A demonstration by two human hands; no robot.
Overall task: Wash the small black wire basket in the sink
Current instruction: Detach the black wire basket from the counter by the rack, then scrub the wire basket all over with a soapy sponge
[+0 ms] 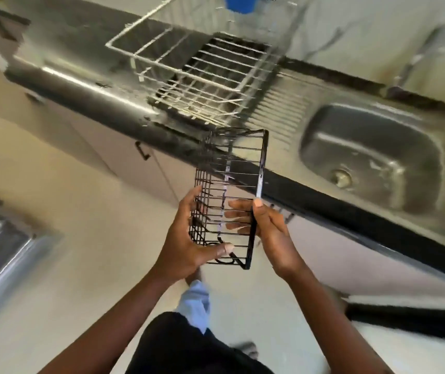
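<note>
My left hand [187, 247], right hand [269, 228] curl tight round black basket [234, 168]. Past grip, to right: sink [372, 147]. Washing not started, I think.

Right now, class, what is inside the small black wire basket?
No object shows inside the small black wire basket; only fingers of the right hand show through its wires. The left hand covers part of its near end.

The steel bench [89, 98] carries a white wire dish rack [210, 76] beside its ribbed drainer [278, 114] and sink [364, 147].
</note>
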